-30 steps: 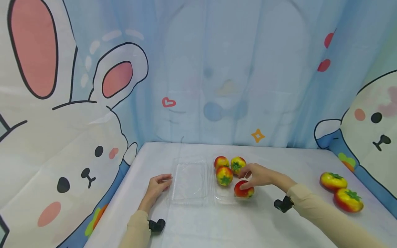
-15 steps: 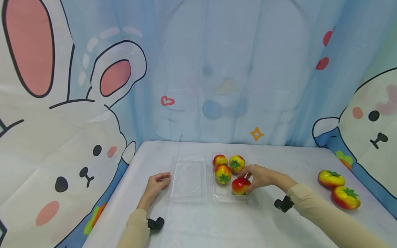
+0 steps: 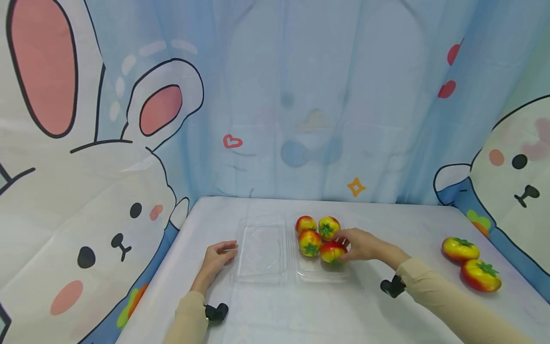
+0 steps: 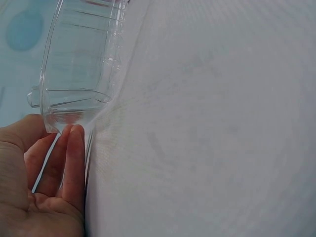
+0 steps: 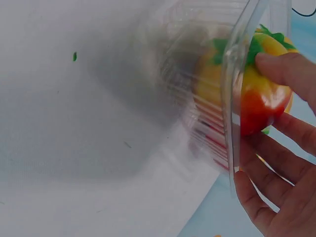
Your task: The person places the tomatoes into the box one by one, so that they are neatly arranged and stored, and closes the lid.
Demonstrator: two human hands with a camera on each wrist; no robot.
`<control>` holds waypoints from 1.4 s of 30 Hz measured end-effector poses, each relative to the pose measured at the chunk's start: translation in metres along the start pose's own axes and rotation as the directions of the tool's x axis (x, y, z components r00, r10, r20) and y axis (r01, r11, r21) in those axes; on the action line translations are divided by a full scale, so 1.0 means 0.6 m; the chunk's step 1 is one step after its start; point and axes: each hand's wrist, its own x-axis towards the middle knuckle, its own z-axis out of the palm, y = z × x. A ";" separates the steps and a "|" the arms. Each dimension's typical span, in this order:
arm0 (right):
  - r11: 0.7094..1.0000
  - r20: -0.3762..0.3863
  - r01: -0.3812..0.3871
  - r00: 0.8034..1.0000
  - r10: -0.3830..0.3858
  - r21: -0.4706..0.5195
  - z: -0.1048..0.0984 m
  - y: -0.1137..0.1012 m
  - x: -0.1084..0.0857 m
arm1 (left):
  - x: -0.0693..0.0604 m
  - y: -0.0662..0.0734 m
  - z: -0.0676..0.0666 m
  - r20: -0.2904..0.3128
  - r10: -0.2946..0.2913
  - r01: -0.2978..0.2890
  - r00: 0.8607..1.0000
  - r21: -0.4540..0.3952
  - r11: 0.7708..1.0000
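A clear plastic box lies unfolded on the table, its two halves side by side. Three red-yellow fruits, one of them a front-left fruit (image 3: 310, 242), sit in the right half (image 3: 309, 276). My right hand (image 3: 361, 244) holds a fourth fruit (image 3: 331, 252) just in front of them, and in the right wrist view the thumb and fingers of the hand (image 5: 284, 133) are round this fruit (image 5: 264, 98), inside the clear wall. My left hand (image 3: 215, 262) is at the left edge of the left half (image 3: 262, 253); in the left wrist view the hand (image 4: 47, 173) pinches the clear rim (image 4: 69, 116).
Two more red-yellow fruits, a rear one (image 3: 460, 250) and a front one (image 3: 481, 275), lie touching at the table's right side. A patterned curtain (image 3: 313, 95) hangs behind the table (image 3: 275, 315). A small green bit (image 5: 74, 57) lies on the cloth.
My right hand has shifted the fourth fruit left and back, closer to the other three, and the fruit has turned in the fingers. The left hand stays in place.
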 end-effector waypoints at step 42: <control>0.997 -0.247 0.062 0.966 -0.074 -0.053 0.010 0.026 0.002 | -0.005 0.000 0.001 0.002 0.009 -0.009 1.000 0.000 1.000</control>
